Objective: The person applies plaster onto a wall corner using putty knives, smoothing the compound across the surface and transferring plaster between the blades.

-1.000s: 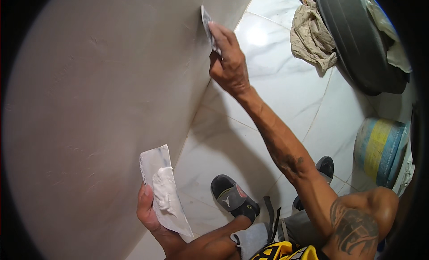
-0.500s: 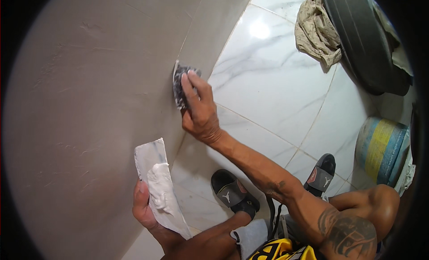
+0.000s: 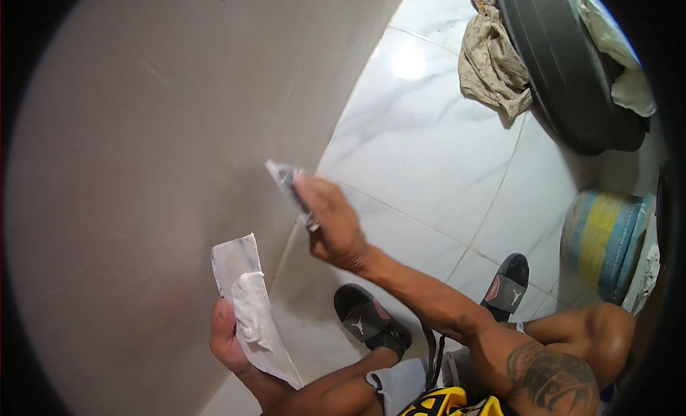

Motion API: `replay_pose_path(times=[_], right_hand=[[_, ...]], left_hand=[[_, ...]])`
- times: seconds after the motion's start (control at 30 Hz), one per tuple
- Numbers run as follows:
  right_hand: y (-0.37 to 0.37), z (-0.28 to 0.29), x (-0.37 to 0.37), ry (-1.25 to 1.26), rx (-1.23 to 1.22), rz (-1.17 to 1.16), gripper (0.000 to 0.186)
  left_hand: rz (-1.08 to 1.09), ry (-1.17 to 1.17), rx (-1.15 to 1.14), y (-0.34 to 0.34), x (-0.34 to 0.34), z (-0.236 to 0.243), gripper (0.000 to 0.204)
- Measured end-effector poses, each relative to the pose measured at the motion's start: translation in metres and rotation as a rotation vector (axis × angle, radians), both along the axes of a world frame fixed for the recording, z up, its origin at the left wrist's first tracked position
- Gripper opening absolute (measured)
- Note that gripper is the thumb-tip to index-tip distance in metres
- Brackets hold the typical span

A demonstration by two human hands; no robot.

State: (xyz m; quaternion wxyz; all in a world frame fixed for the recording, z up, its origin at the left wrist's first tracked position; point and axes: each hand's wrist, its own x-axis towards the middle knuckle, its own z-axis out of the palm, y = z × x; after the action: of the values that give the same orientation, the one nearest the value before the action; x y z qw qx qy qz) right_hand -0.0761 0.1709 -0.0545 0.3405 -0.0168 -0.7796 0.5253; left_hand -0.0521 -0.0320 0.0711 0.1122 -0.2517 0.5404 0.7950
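Observation:
My left hand grips a flat white board by its lower part, thumb along its left edge. A thick mound of white putty lies on the board's face. My right hand is closed around a putty scraper, its dark face smeared with white. The scraper is tilted and blurred by motion, in front of the grey wall near its foot. Whether its edge touches the wall I cannot tell. Faint scratches and lines mark the wall.
White marbled tiles cover the floor to the right of the wall. A crumpled beige cloth hangs against a large black tub. Lower down is a blue and yellow bucket. My feet wear dark slippers.
My right hand has drawn the scraper down the wall side, toward the board, and turned its tilt. The white ridge seen along its edge on the wall no longer shows. My left hand stays almost still.

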Motion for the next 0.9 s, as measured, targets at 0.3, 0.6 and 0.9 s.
replay_pose_path(times=[0.3,0.6,0.9], right_hand=[[0.19,0.061,-0.146,0.42,0.369,-0.536,0.042],[0.122,0.031,-0.133,0.289,0.286,-0.4,0.059],[0.0,0.008,-0.072,0.138,0.16,-0.294,0.067]], left_hand=[[-0.046,-0.026,0.053,0.003,0.006,0.002,0.041],[0.001,-0.027,0.059,0.007,0.004,0.007,0.043],[0.034,-0.041,0.074,0.007,0.0,0.01,0.041]])
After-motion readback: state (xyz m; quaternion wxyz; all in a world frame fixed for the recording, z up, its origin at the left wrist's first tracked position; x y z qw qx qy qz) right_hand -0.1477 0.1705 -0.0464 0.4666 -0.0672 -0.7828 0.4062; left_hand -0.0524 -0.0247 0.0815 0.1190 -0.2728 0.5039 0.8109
